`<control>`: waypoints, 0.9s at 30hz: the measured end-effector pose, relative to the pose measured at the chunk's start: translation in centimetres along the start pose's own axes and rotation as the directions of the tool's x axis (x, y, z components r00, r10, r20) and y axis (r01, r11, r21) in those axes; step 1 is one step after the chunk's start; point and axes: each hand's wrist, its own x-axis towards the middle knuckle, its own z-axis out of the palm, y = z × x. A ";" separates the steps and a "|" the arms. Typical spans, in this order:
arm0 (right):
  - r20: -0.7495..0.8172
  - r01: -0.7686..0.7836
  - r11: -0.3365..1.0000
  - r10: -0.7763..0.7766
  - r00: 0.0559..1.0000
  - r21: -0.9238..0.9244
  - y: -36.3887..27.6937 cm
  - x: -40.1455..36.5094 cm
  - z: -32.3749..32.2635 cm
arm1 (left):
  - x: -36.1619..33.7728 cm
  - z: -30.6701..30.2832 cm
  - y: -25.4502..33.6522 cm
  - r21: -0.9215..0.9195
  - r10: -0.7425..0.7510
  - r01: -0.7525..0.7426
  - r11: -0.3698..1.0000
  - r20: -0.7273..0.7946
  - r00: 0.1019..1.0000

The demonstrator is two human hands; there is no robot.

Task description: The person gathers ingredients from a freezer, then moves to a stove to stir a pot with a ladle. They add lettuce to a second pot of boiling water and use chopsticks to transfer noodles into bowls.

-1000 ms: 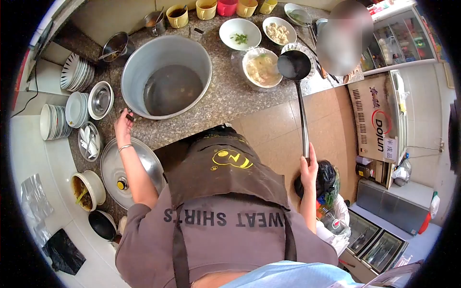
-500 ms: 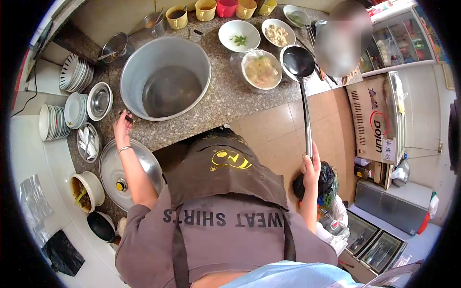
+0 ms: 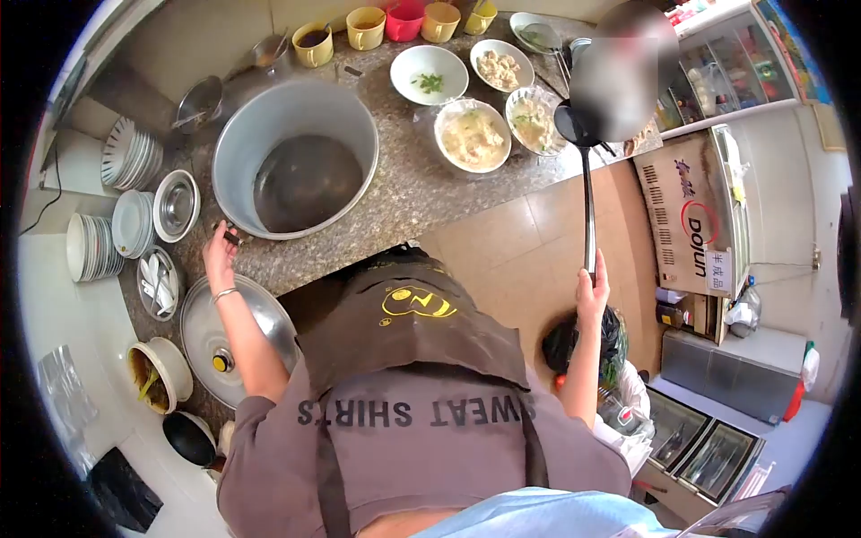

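Observation:
My right hand [image 3: 592, 291] is wrapped around the long metal handle of a ladle [image 3: 588, 202]. The ladle's dark bowl hangs at the right rim of a white bowl of pale, soupy food [image 3: 535, 123]; partly it overlaps a blurred patch. To the left sits a similar filled bowl [image 3: 473, 136], apparently plastic-lined. My left hand [image 3: 219, 258] has its fingers closed on a small black handle [image 3: 231, 237] at the near-left rim of a large metal pot [image 3: 360, 134]. The pot stands on the counter, tilted in view, with its bottom showing dark. A round metal lid [image 3: 260, 323] lies below my left forearm.
Bowls with chopped greens [image 3: 429, 76] and pale chunks [image 3: 500, 65] stand behind. Several cups, including a red cup [image 3: 404, 20], line the wall. Stacked plates [image 3: 94, 247] and a spoon container [image 3: 160, 285] are at left. A cardboard box [image 3: 686, 215] stands at right.
The ladle has moved right, off the second soupy bowl, uncovering its contents. My left hand stays at the pot's handle. The whole view has shifted slightly.

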 end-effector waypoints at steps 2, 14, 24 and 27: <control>-0.020 -0.040 0.999 0.040 0.999 0.009 -1.0 0.0 0.0 | 0.6 -0.1 -0.4 0.007 -0.011 0.011 1.000 -0.021 1.000; 0.191 -0.268 0.761 0.191 0.963 0.590 -2.5 -0.3 1.6 | 1.6 -0.6 -0.8 0.040 -0.021 0.022 0.999 -0.014 1.000; 0.298 -0.380 0.594 0.235 0.925 0.710 -3.3 0.1 3.2 | 1.8 -0.8 -0.9 0.009 -0.013 0.013 1.000 -0.003 1.000; 0.307 -0.384 0.592 0.231 0.923 0.708 -3.6 0.1 3.4 | 2.4 -1.3 -1.2 0.003 -0.024 0.024 1.000 0.019 1.000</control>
